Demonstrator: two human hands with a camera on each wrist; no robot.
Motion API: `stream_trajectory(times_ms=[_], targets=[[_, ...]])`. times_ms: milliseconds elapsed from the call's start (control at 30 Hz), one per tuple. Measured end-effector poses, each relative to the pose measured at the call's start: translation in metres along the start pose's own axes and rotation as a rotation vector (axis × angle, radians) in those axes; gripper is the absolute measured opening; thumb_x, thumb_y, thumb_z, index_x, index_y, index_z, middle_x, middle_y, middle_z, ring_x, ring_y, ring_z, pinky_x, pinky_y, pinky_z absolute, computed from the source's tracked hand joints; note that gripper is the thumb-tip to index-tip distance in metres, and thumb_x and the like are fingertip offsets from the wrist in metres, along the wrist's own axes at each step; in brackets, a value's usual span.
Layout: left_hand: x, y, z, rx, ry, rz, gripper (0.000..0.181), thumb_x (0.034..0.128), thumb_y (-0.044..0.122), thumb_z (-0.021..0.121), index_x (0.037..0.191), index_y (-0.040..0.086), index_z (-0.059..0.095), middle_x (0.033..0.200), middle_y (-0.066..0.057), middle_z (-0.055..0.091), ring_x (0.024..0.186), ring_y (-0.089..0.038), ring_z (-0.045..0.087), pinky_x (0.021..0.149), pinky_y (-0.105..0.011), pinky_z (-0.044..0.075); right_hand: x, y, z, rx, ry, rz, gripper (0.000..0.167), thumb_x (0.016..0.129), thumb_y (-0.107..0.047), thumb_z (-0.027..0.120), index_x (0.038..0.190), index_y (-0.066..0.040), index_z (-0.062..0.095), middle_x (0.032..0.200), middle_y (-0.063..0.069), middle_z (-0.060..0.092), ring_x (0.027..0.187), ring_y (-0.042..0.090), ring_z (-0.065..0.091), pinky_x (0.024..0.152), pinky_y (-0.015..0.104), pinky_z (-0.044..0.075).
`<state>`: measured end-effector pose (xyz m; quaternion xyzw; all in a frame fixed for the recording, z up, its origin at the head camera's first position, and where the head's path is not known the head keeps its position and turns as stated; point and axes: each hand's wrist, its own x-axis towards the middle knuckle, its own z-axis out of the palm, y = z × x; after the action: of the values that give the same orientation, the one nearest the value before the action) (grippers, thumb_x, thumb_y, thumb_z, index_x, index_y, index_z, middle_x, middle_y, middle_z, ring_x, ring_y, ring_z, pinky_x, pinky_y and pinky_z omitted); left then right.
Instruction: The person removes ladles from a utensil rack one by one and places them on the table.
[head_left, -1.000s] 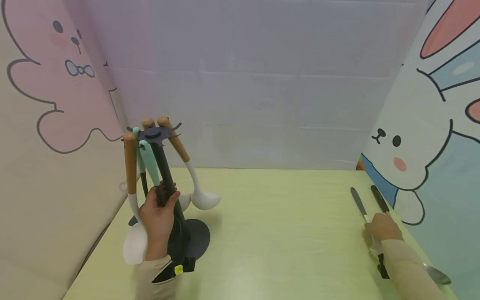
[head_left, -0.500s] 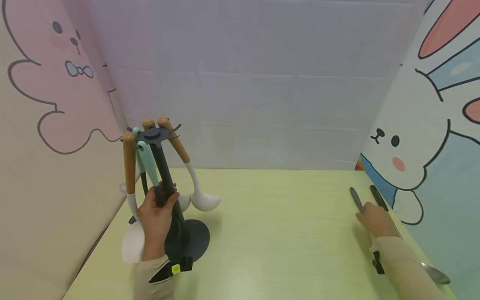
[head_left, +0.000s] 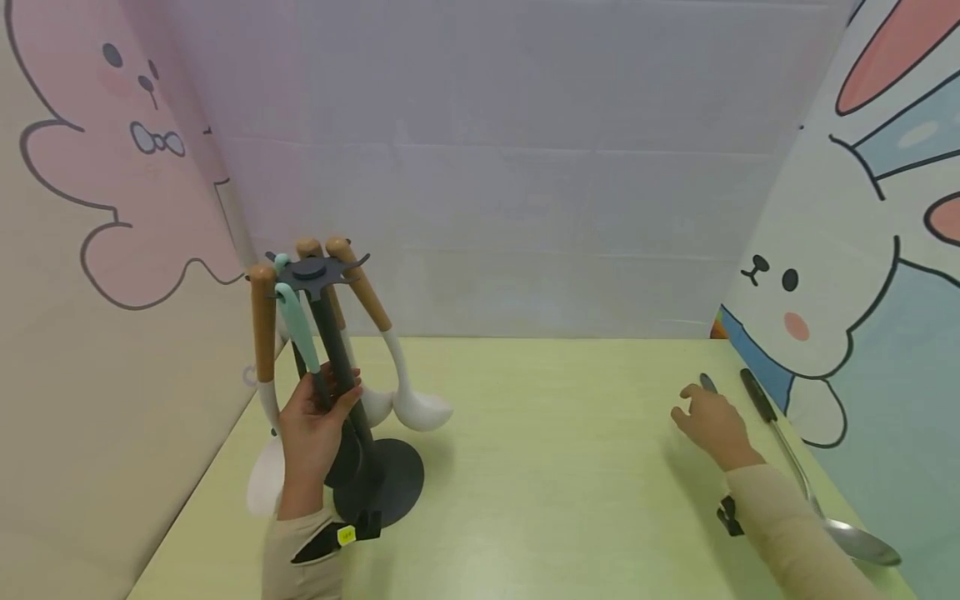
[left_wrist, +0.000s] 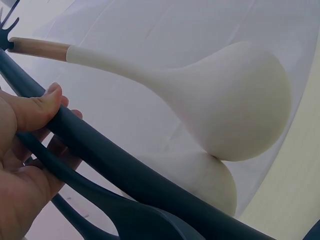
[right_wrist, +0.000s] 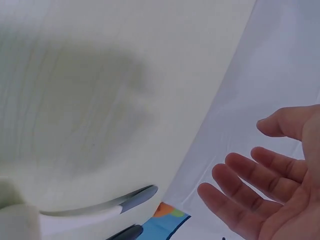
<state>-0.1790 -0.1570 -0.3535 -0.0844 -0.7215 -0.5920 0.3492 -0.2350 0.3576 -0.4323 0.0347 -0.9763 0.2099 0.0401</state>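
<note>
My left hand (head_left: pixel 306 450) grips the dark pole (head_left: pixel 327 337) of a utensil stand, the thumb lying across it in the left wrist view. A dark-shafted utensil with a teal handle (head_left: pixel 297 329) passes by the palm. White ladles with wooden handles hang from the rack; one ladle (left_wrist: pixel 240 107) shows large in the left wrist view. On the right, my right hand (head_left: pixel 716 429) is above the table, its fingers apart and holding nothing. Nearest to it lies a utensil with a grey-tipped handle (right_wrist: pixel 140 198), mostly hidden by the hand and sleeve in the head view.
A metal ladle (head_left: pixel 862 543) with a black handle (head_left: pixel 759 395) lies along the table's right edge. The stand's round base (head_left: pixel 397 483) rests on the pale yellow table (head_left: pixel 540 467). Cartoon-printed sheets enclose the sides and a plain sheet hangs behind.
My right hand has come off the grey-tipped utensil and moved left and upward, fingers spreading. The stand has turned slightly, its hanging ladles shifting right; the left hand keeps its grip.
</note>
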Motion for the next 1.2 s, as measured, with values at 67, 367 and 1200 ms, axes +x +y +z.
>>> stream_trajectory(times_ms=[67,367,1200], targets=[[0.001,0.0,-0.001,0.002,-0.015,-0.015,0.036,0.0825,-0.019,0.068,0.117,-0.014,0.06,0.097,0.017,0.069,0.09,0.002,0.068,0.08,-0.015,0.051,0.001,-0.009,0.001,0.004,0.015,-0.029,0.038,0.092,-0.012,0.06,0.116,0.016,0.056,0.086,0.024,0.065,0.061,0.023,0.058,0.055,0.045,0.049],[0.004,-0.001,-0.004,-0.01,-0.059,-0.036,0.036,0.0821,-0.02,0.068,0.117,-0.014,0.06,0.097,0.015,0.07,0.091,0.0,0.069,0.079,-0.016,0.052,0.003,-0.048,0.004,0.03,0.029,-0.102,0.036,0.092,-0.012,0.061,0.117,0.013,0.058,0.09,0.024,0.065,0.059,0.022,0.058,0.055,0.043,0.049],[0.007,-0.004,-0.006,-0.139,-0.1,-0.156,0.036,0.0811,-0.023,0.066,0.114,-0.01,0.062,0.095,0.007,0.074,0.092,-0.006,0.071,0.079,-0.019,0.053,0.013,-0.151,0.019,0.206,0.065,-0.267,0.029,0.094,-0.013,0.064,0.118,0.003,0.064,0.096,0.017,0.069,0.073,0.023,0.065,0.061,0.039,0.053]])
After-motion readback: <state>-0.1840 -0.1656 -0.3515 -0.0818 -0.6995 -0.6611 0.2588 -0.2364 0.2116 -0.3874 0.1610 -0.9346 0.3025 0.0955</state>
